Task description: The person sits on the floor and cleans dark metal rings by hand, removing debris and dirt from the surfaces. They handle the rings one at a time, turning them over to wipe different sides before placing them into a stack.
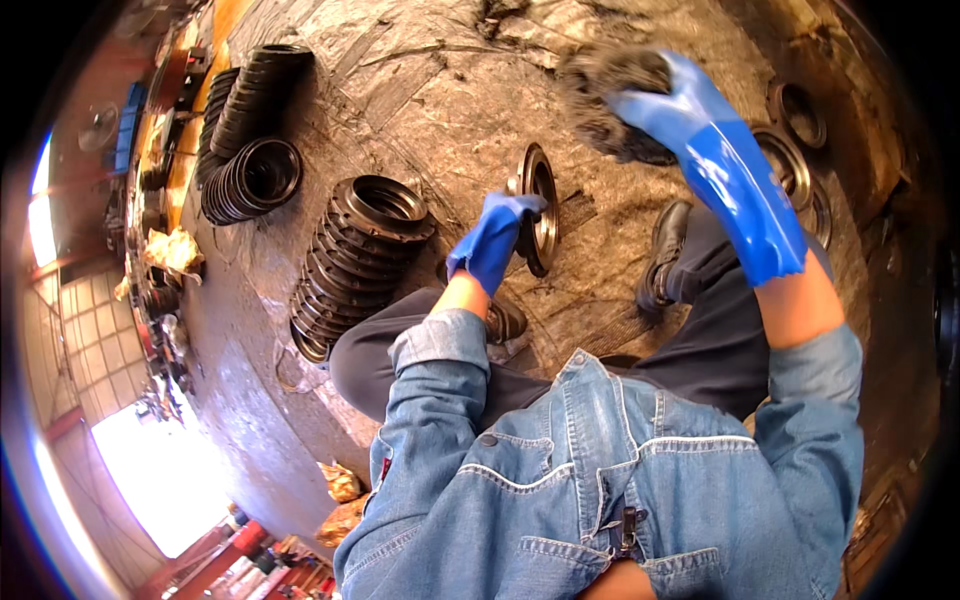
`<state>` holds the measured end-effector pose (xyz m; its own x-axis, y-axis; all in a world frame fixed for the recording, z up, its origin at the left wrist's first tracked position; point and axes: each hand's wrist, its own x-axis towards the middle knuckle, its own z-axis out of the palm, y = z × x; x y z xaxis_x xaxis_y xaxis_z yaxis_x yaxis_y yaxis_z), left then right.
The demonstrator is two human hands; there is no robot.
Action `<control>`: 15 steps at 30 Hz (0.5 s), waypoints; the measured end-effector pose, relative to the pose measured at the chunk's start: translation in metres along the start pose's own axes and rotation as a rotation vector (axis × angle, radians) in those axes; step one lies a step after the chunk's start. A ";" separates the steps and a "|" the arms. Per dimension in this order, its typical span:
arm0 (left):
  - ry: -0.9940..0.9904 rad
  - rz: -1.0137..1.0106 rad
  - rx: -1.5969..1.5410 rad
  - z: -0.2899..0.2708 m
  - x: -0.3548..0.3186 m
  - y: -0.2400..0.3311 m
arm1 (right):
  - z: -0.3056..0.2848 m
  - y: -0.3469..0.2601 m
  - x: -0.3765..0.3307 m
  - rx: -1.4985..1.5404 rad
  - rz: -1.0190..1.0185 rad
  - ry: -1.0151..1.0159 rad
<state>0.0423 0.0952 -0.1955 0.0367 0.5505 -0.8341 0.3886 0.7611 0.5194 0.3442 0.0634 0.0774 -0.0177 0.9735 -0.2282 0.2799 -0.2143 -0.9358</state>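
My left hand [492, 238], in a blue rubber glove, grips the near-left edge of a dark metal ring [544, 258]. The ring stands on edge above the floor covering, its open middle turned to the right. Farther off and to the right, my right hand [668, 105], in a long blue glove, is closed on a shaggy dark grey wad [608, 95]. Its exact material is hard to make out, and the wad is apart from the ring. Beside my left knee a leaning stack of similar flanged rings [355, 265] rises from the floor.
More stacked dark rings [262, 90] lie at the far left, with another tipped row [235, 190] near them. Several loose rings [797, 115] rest by my right forearm. Crumpled, stained sheeting [400, 110] covers the floor. My shoes [662, 255] flank the work spot.
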 end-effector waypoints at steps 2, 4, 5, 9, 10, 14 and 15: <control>0.030 -0.018 0.304 0.012 -0.051 0.047 | 0.022 -0.019 -0.011 -0.299 -0.063 0.234; -0.036 0.109 0.639 -0.003 -0.100 0.092 | 0.027 -0.027 -0.005 -0.274 -0.100 0.141; -0.079 0.177 0.697 -0.022 -0.086 0.085 | 0.032 -0.026 -0.001 -0.271 -0.064 0.129; -0.199 0.252 1.226 -0.050 -0.105 0.123 | 0.037 -0.017 0.006 -0.152 -0.009 0.091; -0.200 0.295 1.305 -0.057 -0.106 0.128 | 0.035 -0.022 0.004 -0.121 0.017 0.088; -0.234 0.437 1.741 -0.102 -0.090 0.139 | 0.034 -0.033 -0.005 -0.051 0.060 0.054; -0.217 0.435 1.798 -0.116 -0.089 0.140 | 0.034 -0.039 -0.008 -0.025 0.059 0.034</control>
<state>-0.0132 0.1925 -0.0267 0.4339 0.4242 -0.7948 0.7005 -0.7136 0.0016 0.3006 0.0614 0.1061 0.0323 0.9615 -0.2729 0.3031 -0.2696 -0.9140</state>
